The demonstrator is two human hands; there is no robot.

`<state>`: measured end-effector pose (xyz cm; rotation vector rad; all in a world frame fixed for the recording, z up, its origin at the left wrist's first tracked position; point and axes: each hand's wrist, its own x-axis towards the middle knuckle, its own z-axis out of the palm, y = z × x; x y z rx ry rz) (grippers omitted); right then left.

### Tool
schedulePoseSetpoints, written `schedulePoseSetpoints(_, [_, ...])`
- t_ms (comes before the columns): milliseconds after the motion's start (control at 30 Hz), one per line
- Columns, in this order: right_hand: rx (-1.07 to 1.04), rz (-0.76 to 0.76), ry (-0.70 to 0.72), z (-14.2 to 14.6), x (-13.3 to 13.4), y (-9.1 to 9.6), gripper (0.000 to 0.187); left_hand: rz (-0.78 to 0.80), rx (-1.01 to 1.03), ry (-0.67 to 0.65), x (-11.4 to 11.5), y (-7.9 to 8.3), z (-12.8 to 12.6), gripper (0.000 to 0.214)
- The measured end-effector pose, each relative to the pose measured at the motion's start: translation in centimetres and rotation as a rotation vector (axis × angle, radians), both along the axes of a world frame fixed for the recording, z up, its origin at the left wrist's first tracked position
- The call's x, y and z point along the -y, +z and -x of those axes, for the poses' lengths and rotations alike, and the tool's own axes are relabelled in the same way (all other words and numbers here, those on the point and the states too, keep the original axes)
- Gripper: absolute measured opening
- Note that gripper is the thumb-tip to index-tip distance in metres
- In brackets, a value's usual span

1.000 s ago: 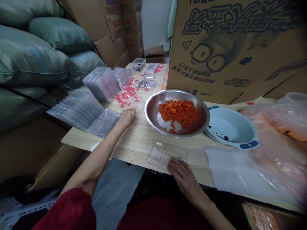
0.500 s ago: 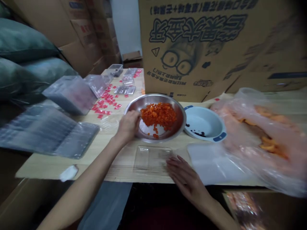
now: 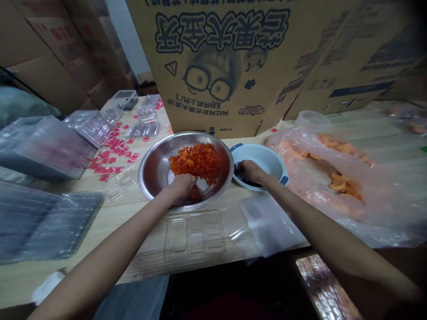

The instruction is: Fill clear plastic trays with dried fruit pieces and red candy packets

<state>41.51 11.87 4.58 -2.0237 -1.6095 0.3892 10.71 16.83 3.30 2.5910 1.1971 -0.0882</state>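
My left hand (image 3: 184, 184) is inside a steel bowl (image 3: 148, 178), fingers closed at the near side of a heap of glossy orange pieces (image 3: 196, 161). Its fingertips are partly hidden, with a few orange bits beside them. Over on the right, my right hand (image 3: 251, 172) reaches into a light blue basin (image 3: 271, 155), its fingers curled down among small dark pieces (image 3: 239, 172). A clear plastic tray (image 3: 195, 233) with several compartments lies on the table in front of the steel bowl.
Red packets (image 3: 110, 155) are scattered at the left near stacked clear boxes (image 3: 50, 146). A large carton (image 3: 213, 66) stands behind the bowls. To the right lies a clear bag (image 3: 367, 209) with orange pieces; a translucent sheet (image 3: 271, 224) rests by the table edge.
My left hand has gone from the bowl's left rim into its near side. My right hand has left the clear tray and moved into the blue basin. The view has turned right.
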Motion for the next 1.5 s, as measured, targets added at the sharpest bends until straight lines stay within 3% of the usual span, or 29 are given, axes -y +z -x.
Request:
schedulePoseSetpoints(133, [0.04,0.096,0.04,-0.7,-0.7,-1.0,0.021,0.03,0.18,0.081,-0.2,0.5,1.8,0.018])
schedulePoseSetpoints(267, [0.028,0.038,0.013,-1.8,1.3,0.3,0.029,0.145,0.592,0.21,0.1,0.7,3.5,0.018])
schedulePoseSetpoints(333, [-0.083,-0.109,0.021,-0.9,4.3,1.3,0.019,0.152,0.78,0.238,2.1,1.5,4.1,0.013])
schedulePoseSetpoints(400, [-0.259,-0.264,0.108,1.4,8.2,2.0,0.009,0.158,0.963,0.251,5.7,2.7,4.4,0.012])
schedulePoseSetpoints(467, [-0.352,-0.235,0.256,4.7,12.1,1.6,0.011,0.2,1.053,0.224,10.2,3.3,4.1,0.016])
schedulePoseSetpoints(533, [-0.351,-0.172,0.342,8.0,14.7,0.1,0.008,0.2,0.964,0.161,14.2,2.5,3.1,0.014])
schedulePoseSetpoints(600, [-0.306,-0.194,0.395,10.4,15.5,-2.3,0.008,0.097,0.812,0.11,16.8,0.3,1.9,0.014])
schedulePoseSetpoints(733, [-0.099,-0.229,0.451,12.1,14.5,-6.1,0.014,-0.095,0.574,0.107,17.9,-4.4,0.1,0.019])
schedulePoseSetpoints(767, [-0.041,-0.227,0.464,12.1,14.3,-6.4,0.016,-0.119,0.538,0.11,17.9,-4.7,0.0,0.019])
schedulePoseSetpoints(833, [0.026,-0.236,0.491,11.8,14.4,-5.7,0.018,-0.141,0.523,0.092,18.0,-3.9,0.6,0.019])
schedulePoseSetpoints(900, [-0.006,-0.267,0.501,11.4,14.8,-3.5,0.02,-0.139,0.612,0.066,17.5,-1.7,1.9,0.02])
schedulePoseSetpoints(967, [-0.096,-0.304,0.493,10.8,14.6,-0.6,0.021,-0.154,0.733,0.071,15.6,0.8,3.2,0.021])
schedulePoseSetpoints(1033, [-0.14,-0.328,0.486,10.3,13.3,2.4,0.02,-0.196,0.749,0.103,11.9,2.5,4.0,0.021])
schedulePoseSetpoints(1133, [-0.028,-0.25,0.507,10.2,8.6,5.2,0.018,-0.135,0.474,0.02,5.1,2.5,3.3,0.024])
schedulePoseSetpoints(1200, [0.082,-0.088,0.523,10.6,4.8,5.5,0.019,-0.037,0.235,-0.113,1.6,1.4,1.9,0.022])
schedulePoseSetpoints(1267, [0.197,0.067,0.504,11.0,1.4,5.1,0.021,0.016,0.089,-0.203,-0.2,0.4,0.4,0.019])
schedulePoseSetpoints(1367, [0.362,0.189,0.443,10.9,-2.0,4.3,0.025,0.041,0.045,-0.245,-0.7,-0.5,-0.8,0.017])
schedulePoseSetpoints(1500, [0.436,0.302,0.493,10.7,-3.3,3.6,0.024,0.045,0.065,-0.219,-0.6,-0.4,0.0,0.012])
